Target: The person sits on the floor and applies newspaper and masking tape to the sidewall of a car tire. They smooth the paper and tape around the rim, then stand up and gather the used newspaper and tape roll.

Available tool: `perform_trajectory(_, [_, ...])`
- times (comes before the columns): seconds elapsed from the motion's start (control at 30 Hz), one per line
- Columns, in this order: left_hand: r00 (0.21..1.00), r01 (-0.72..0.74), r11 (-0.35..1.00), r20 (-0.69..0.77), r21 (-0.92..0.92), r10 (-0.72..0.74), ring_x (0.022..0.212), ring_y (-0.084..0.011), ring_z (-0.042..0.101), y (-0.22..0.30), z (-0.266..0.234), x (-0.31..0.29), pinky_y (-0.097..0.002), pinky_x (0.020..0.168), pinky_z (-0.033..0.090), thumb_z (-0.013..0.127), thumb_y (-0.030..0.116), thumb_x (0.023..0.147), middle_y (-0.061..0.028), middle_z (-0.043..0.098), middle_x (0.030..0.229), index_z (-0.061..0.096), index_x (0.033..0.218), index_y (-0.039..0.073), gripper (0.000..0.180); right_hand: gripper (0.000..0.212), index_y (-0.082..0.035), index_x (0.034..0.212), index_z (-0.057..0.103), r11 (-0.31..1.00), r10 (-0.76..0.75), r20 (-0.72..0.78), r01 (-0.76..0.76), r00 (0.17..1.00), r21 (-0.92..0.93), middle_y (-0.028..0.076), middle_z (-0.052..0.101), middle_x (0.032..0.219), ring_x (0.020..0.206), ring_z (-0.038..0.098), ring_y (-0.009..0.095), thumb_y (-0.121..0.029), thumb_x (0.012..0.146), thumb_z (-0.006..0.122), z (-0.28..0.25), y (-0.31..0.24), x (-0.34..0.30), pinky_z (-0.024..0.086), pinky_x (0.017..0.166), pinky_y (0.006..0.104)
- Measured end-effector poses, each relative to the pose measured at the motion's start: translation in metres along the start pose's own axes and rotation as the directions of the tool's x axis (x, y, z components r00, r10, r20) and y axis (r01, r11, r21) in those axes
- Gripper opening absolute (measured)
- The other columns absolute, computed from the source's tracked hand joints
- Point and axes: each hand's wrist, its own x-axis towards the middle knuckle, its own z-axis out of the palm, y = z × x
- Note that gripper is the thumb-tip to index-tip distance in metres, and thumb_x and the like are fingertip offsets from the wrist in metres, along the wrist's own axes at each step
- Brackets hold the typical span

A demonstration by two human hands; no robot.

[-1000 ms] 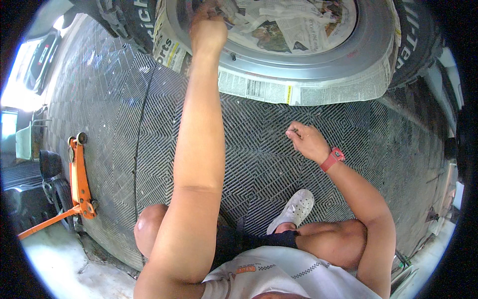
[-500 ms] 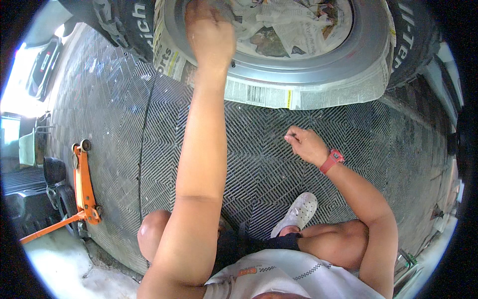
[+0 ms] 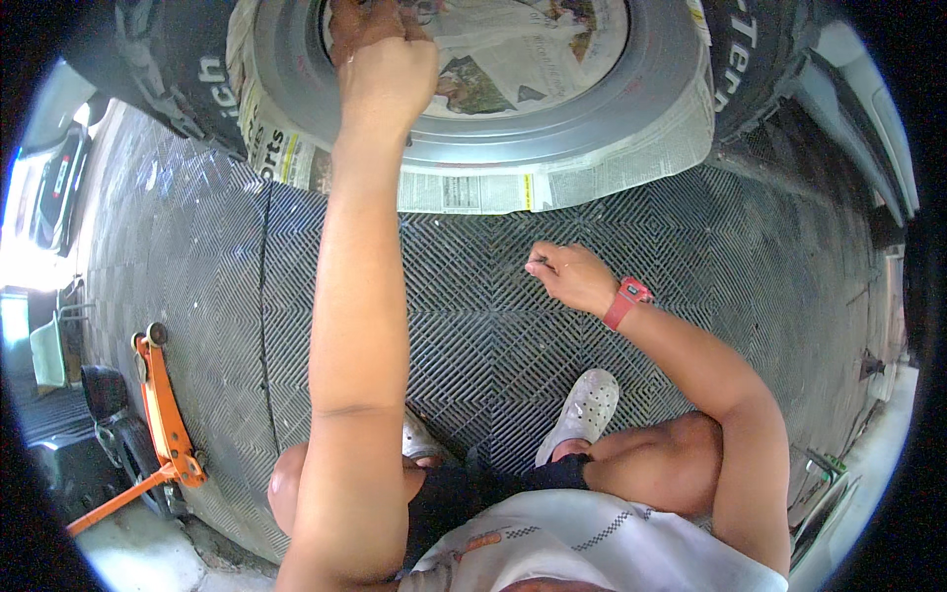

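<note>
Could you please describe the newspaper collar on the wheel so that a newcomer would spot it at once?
At the top of the view is a big black tyre with white lettering. Within it, by the left hand, sits a grey rim, edged by the newspaper collar. Unlike the newspaper sheets inside the rim, the collar curves around its outer edge.

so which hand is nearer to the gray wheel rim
Left. The left hand is over the left side of the gray wheel rim; the right hand is apart from it, above the floor tiles.
</note>
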Motion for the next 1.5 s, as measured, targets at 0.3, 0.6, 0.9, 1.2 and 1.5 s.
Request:
perform_trajectory(0.3, [0.901, -0.4, 0.916, -0.192, -0.027, 0.388, 0.124, -0.0542, 0.058, 0.026, -0.001, -0.005, -0.0572, 0.11, 0.043, 0.049, 0.022, 0.105, -0.033, 0.061, 0.136, 0.059, 0.143, 0.0, 0.044, 0.026, -0.008, 0.103, 0.067, 1.0, -0.028, -0.029, 0.028, 0.999, 0.01, 0.02, 0.072, 0.084, 0.084, 0.068, 0.045, -0.034, 0.101, 0.063, 0.001, 0.004, 0.004, 0.052, 0.078, 0.0578])
perform_trajectory(0.6, [0.933, -0.344, 0.901, 0.008, -0.265, 0.359, 0.129, -0.0503, 0.055, 0.109, 0.029, -0.016, -0.0515, 0.111, 0.043, 0.051, 0.014, 0.102, -0.0343, 0.055, 0.141, 0.052, 0.148, -0.002, 0.049, 0.026, -0.01, 0.104, 0.067, 1.0, 0.002, -0.003, -0.002, 1.0, -0.008, 0.018, 0.074, 0.091, 0.093, 0.069, 0.044, -0.035, 0.102, 0.062, 0.006, 0.004, 0.004, 0.052, 0.084, 0.0572])
perform_trajectory(0.9, [0.943, 0.07, 0.874, 0.316, -0.482, 0.099, 0.14, -0.0488, 0.05, 0.143, 0.025, 0.008, -0.0491, 0.117, 0.041, 0.042, 0.022, 0.105, -0.039, 0.051, 0.147, 0.039, 0.157, -0.004, 0.058, 0.026, -0.009, 0.104, 0.067, 0.999, -0.046, -0.028, 0.047, 0.999, 0.022, 0.018, 0.074, 0.09, 0.089, 0.07, 0.044, -0.034, 0.101, 0.064, 0.006, 0.001, 0.008, 0.053, 0.081, 0.057])
perform_trajectory(1.2, [0.962, -0.031, 0.857, 0.219, -0.515, 0.166, 0.125, -0.0422, 0.062, 0.097, 0.02, -0.005, -0.0444, 0.107, 0.05, 0.052, 0.02, 0.103, -0.0288, 0.059, 0.143, 0.047, 0.152, -0.002, 0.054, 0.026, -0.008, 0.103, 0.067, 0.991, -0.131, -0.099, 0.133, 0.986, 0.018, 0.018, 0.072, 0.085, 0.084, 0.069, 0.043, -0.034, 0.101, 0.063, 0.01, 0.005, 0.01, 0.052, 0.076, 0.0558])
perform_trajectory(1.5, [0.871, 0.342, 0.783, 0.487, -0.519, -0.059, 0.112, -0.0211, 0.07, 0.004, 0.056, -0.114, -0.0335, 0.101, 0.051, 0.059, 0.02, 0.106, -0.0114, 0.077, 0.12, 0.072, 0.13, 0.0, 0.033, 0.026, -0.008, 0.1, 0.07, 0.995, -0.097, -0.108, 0.096, 0.989, -0.018, 0.02, 0.073, 0.087, 0.085, 0.07, 0.045, -0.034, 0.099, 0.065, 0.019, 0.011, 0.02, 0.053, 0.077, 0.059])
